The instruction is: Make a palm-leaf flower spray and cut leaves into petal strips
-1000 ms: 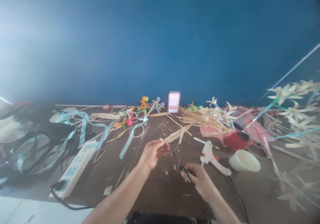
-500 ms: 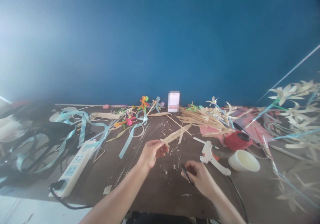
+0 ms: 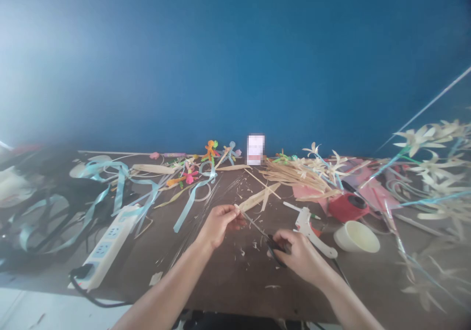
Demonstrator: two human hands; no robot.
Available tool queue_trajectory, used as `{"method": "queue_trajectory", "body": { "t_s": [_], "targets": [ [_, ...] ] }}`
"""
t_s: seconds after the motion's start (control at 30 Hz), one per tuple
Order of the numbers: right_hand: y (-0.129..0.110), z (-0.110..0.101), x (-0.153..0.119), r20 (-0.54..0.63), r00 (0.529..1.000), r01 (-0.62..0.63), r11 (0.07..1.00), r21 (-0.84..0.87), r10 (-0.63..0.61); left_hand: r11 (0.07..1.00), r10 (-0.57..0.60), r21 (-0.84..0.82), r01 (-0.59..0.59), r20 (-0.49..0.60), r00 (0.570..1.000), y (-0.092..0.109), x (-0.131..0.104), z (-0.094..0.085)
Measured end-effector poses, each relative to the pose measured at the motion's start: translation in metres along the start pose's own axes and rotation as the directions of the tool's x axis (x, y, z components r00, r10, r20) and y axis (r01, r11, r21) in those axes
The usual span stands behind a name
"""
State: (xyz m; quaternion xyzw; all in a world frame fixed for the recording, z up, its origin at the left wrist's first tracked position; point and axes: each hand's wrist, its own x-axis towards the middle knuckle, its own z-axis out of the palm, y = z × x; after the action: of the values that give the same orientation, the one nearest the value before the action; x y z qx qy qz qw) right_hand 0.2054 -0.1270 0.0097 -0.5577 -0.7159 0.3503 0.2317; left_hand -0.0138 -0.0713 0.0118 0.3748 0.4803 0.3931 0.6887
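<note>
Left hand (image 3: pixel 220 226) pinching a pale scrap (image 3: pixel 237 206) above the counter (image 3: pixel 228 293) | right hand (image 3: pixel 300 255) gripping scissors (image 3: pixel 271 244), blades angled toward the scrap | glue gun (image 3: pixel 304 221) just beyond right hand, cup (image 3: pixel 341 241) beside it

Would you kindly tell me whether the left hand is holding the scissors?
No, the black-handled scissors are in the right hand.

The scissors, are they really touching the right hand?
Touching. The head view shows the right hand gripping the scissors by their black handles.
</note>
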Motion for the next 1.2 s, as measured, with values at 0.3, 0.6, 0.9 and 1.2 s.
{"method": "queue_trajectory", "body": {
  "t_s": [0.3,0.6,0.9,1.2],
  "targets": [
    [0.0016,0.0041,-0.0010,0.023,0.999,-0.029,0.998,0.056,0.028,1.000,0.021,0.006,-0.021,0.035,0.999,0.0021,-0.0018,0.0021],
    [0.0006,0.0038,-0.0029,0.039,0.999,-0.037,0.996,0.076,0.034,1.000,0.029,0.010,-0.030,0.043,0.999,-0.0023,0.0003,0.0007],
    [-0.0025,0.0043,-0.0033,0.036,0.998,-0.062,0.992,0.111,0.058,0.999,0.037,0.006,-0.038,0.033,0.999,-0.0018,-0.0002,0.0043],
    [-0.0004,0.0082,-0.0027,0.025,0.997,-0.078,0.990,0.118,0.075,0.999,0.036,0.005,-0.036,0.003,0.999,-0.0012,0.0001,0.0059]
  ]
}}
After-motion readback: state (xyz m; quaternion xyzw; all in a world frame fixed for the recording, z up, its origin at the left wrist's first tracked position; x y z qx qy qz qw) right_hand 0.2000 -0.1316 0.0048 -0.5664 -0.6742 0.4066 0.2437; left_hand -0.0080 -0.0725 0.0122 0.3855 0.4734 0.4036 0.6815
